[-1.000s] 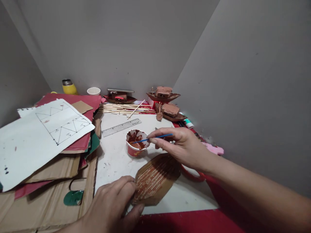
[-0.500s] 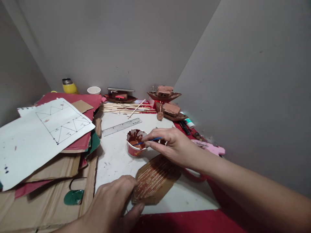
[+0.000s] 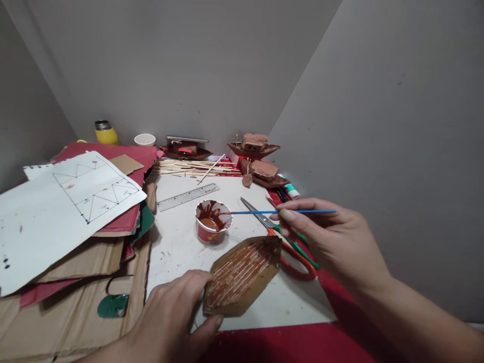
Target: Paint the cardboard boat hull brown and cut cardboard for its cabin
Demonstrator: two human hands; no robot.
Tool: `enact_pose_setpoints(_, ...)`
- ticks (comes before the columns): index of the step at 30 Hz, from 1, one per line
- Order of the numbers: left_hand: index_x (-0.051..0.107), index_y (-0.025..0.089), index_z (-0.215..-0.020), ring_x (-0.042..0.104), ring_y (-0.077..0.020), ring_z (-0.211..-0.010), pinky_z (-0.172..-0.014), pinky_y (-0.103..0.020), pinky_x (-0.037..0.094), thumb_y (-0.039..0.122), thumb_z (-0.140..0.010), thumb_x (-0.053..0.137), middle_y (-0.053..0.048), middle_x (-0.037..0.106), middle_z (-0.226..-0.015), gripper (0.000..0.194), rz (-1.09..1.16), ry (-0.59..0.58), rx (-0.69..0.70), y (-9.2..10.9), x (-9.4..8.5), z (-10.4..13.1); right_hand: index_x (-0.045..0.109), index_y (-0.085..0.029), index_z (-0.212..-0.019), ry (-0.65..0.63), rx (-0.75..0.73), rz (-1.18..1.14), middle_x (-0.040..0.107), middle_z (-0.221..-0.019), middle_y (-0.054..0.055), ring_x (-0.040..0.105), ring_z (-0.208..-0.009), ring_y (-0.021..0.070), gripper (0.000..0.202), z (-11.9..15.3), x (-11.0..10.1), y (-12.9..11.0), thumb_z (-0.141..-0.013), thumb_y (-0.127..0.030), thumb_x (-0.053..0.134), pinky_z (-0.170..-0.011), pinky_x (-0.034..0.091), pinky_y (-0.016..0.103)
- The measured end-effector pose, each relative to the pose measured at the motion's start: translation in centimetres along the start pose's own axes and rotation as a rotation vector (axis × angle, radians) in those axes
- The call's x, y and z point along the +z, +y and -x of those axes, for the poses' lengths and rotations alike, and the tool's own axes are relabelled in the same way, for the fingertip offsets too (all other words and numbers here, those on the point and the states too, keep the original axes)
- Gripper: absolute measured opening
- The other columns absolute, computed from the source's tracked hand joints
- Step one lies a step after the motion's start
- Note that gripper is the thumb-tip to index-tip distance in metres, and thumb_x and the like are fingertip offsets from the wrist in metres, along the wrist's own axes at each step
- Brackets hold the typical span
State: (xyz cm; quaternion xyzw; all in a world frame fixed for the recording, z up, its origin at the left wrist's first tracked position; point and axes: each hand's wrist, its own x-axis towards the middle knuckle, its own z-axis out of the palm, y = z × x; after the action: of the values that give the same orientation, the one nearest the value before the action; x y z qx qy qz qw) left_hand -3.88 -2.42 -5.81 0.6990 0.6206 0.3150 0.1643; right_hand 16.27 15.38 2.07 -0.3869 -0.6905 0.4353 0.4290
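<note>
A slim blue paintbrush (image 3: 312, 212) is pinched in my right hand (image 3: 333, 242), level in the air. Its brown tip reaches over the right rim of a small red-and-white paper cup (image 3: 208, 235), which has brown paint inside and smears up its wall. My left hand (image 3: 172, 307) grips the left end of a cardboard boat hull (image 3: 244, 277), thumb at the near edge and fingers along the far side. Streaky brown paint covers the hull's ridged inner face; its sides are bare cardboard. Scissors (image 3: 297, 259) with orange and green handles lie beneath and beside my right hand.
A clear ruler (image 3: 189, 196) and many thin sticks (image 3: 189, 168) lie behind the cup. Brown model boats (image 3: 264, 171) stand at the back. Stacked cardboard and a drawn paper sheet (image 3: 56, 217) fill the left. A yellow bottle (image 3: 106, 133) and white cup (image 3: 145, 139) stand behind.
My right hand has drawn the paintbrush up out of the cup's paint and moved right, uncovering the scissors. My left hand has stayed at the hull.
</note>
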Motion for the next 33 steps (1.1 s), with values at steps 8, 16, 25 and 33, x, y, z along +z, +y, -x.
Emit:
enact_pose_setpoints(8, 0.035, 0.024, -0.137, 0.073, -0.0265, -0.103, -0.079, -0.039, 0.064, 0.020, -0.078, 0.066, -0.011, 0.071, -0.123, 0.067, -0.100, 0.106, 0.120, -0.8, 0.6, 0.3, 0.076, -0.025, -0.075, 0.034, 0.209, -0.331, 0.070, -0.056, 0.000, 0.056, -0.041, 0.0099, 0.018, 3.5, -2.5, 2.1, -0.069, -0.038, 0.087, -0.040, 0.051, 0.020)
enact_pose_setpoints(16, 0.040, 0.024, -0.136, 0.075, -0.0260, -0.097, -0.076, -0.036, 0.065, 0.024, -0.078, 0.070, -0.011, 0.074, -0.118, 0.065, -0.119, 0.125, 0.112, -0.6, 0.4, -0.3, 0.075, -0.020, -0.081, -0.031, 0.352, -0.352, 0.072, -0.062, 0.002, 0.059, -0.047, 0.0088, 0.019, 6.4, -0.9, 4.8, -0.076, -0.037, 0.082, -0.046, 0.051, 0.017)
enact_pose_setpoints(25, 0.040, 0.030, -0.137, 0.075, -0.0245, -0.094, -0.073, -0.033, 0.064, 0.018, -0.076, 0.066, -0.006, 0.073, -0.118, 0.067, -0.070, 0.085, 0.070, -0.4, 0.5, -0.5, 0.074, -0.019, -0.083, -0.033, 0.324, -0.268, 0.075, -0.067, 0.004, 0.063, -0.050, 0.0101, 0.020, 6.4, -0.2, 5.5, -0.078, -0.038, 0.080, -0.049, 0.054, 0.019)
enact_pose_setpoints(33, 0.037, 0.029, -0.140, 0.074, -0.0230, -0.098, -0.076, -0.031, 0.063, 0.023, -0.079, 0.068, -0.006, 0.071, -0.121, 0.069, -0.076, 0.038, 0.057, -0.8, 0.5, 0.0, 0.074, -0.021, -0.084, 0.121, 0.204, -0.042, 0.074, -0.065, 0.003, 0.065, -0.051, 0.0139, 0.021, 6.4, -1.4, 5.7, -0.079, -0.040, 0.078, -0.049, 0.057, 0.022)
